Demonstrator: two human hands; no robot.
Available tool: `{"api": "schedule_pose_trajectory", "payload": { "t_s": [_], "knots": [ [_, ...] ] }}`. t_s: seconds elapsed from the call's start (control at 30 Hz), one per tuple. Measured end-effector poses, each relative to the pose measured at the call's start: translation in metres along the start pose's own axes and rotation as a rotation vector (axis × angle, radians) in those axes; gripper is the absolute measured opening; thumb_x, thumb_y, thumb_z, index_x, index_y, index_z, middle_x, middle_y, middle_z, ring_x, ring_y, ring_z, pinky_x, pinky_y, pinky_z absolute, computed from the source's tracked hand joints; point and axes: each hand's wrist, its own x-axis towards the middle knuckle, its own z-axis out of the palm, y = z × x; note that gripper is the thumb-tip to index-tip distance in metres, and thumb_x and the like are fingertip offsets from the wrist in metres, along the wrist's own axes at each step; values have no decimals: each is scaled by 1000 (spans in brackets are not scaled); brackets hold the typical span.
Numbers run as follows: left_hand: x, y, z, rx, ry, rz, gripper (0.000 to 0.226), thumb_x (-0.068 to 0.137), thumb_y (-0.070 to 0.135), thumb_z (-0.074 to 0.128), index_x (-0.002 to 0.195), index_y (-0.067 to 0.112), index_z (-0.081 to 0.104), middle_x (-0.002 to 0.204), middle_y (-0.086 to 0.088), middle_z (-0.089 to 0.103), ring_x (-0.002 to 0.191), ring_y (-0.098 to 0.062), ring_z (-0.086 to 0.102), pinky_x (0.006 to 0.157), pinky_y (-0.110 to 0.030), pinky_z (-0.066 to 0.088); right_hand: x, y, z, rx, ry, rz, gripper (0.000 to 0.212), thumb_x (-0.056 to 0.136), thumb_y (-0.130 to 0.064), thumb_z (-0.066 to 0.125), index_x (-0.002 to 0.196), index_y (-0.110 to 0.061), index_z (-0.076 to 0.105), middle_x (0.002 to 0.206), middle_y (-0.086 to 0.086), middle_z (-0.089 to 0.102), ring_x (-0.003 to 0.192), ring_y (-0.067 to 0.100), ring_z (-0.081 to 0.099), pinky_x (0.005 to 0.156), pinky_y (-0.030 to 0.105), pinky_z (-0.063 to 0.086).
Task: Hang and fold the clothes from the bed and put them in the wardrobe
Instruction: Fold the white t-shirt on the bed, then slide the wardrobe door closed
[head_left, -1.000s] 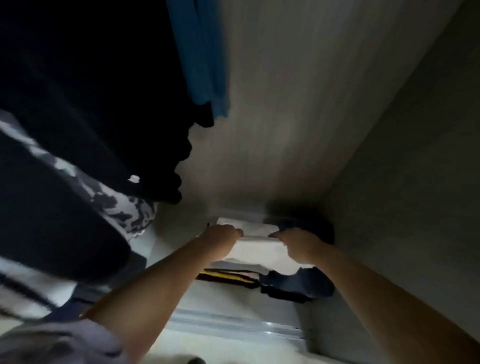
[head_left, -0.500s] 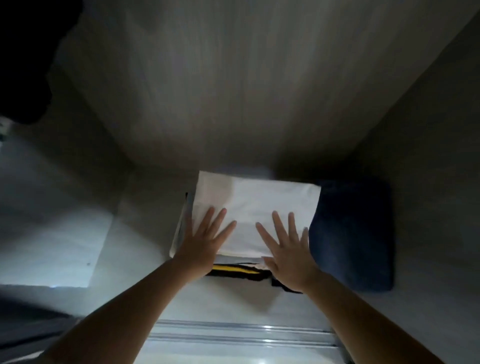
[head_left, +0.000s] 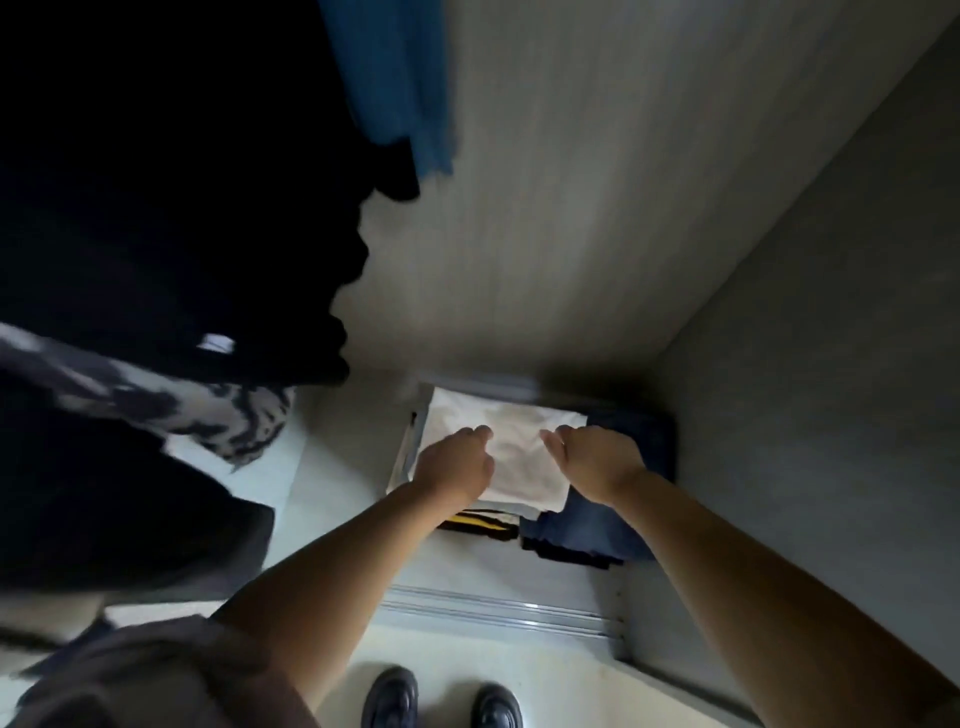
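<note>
step: settling white garment (head_left: 506, 452) on stack at wardrobe floor's (head_left: 332, 499) back-right corner | left hand (head_left: 453, 464), right hand (head_left: 597, 457): fingers curling, grip unclear | advice: pressing flat, squaring edges

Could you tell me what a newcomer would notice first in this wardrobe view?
Probably the folded white garment on the wardrobe floor, with the left hand and right hand over it. It tops a stack showing a black-and-yellow piece, beside folded navy clothes. Dark hanging clothes fill the upper left.
</note>
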Motion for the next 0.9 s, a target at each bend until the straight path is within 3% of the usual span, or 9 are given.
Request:
{"api": "schedule_pose_trajectory", "payload": {
  "t_s": [0.13, 0.27, 0.47, 0.6, 0.7, 0.8, 0.9],
  "knots": [
    [-65, 44, -78, -36, 120, -28, 41, 96, 22, 38, 136, 21, 44, 129, -4, 58, 108, -26, 59, 77, -28, 40, -72, -12, -76, 55, 142, 25, 49, 104, -41, 18, 114, -15, 59, 106, 9, 68, 99, 28, 64, 73, 32, 47],
    [-137, 60, -133, -1, 163, -3, 38, 94, 21, 40, 131, 21, 47, 122, -6, 61, 106, -28, 59, 81, -31, 43, -139, -30, -122, 63, 204, -21, 44, 105, -37, 20, 114, -19, 59, 103, 10, 67, 94, 30, 65, 76, 35, 52],
    [-209, 51, -199, 36, 268, 1, 20, 94, 19, 41, 111, 19, 52, 110, -9, 63, 96, -31, 61, 70, -30, 39, -192, -57, -177, 101, 345, 44, 65, 101, -50, 14, 85, -17, 67, 79, 7, 68, 74, 26, 66, 57, 28, 39],
    [-265, 40, -222, 36, 318, 72, 19, 93, 20, 41, 110, 21, 49, 107, -5, 63, 93, -30, 59, 76, -34, 46, -225, -96, -207, 57, 400, 31, 54, 103, -45, 16, 91, -19, 62, 85, 7, 68, 76, 26, 65, 62, 31, 49],
    [-316, 13, -237, 26, 383, 155, 21, 92, 19, 41, 111, 22, 50, 108, -1, 62, 94, -26, 58, 72, -33, 42, -250, -151, -224, 131, 471, 15, 48, 102, -46, 18, 91, -23, 59, 84, 6, 67, 78, 28, 64, 62, 32, 44],
    [-367, -19, -266, 5, 518, 169, 24, 92, 18, 40, 113, 22, 51, 113, 2, 60, 95, -26, 59, 71, -33, 42, -278, -220, -252, 154, 610, -45, 45, 102, -46, 21, 95, -21, 58, 84, 7, 67, 83, 32, 64, 63, 34, 40],
    [-402, -36, -304, 5, 664, 173, 25, 94, 18, 40, 116, 22, 51, 104, -1, 63, 83, -27, 60, 62, -31, 39, -306, -275, -294, 161, 796, -170, 42, 102, -44, 26, 93, -18, 57, 82, 7, 68, 81, 32, 65, 64, 35, 46]
  ]
}}
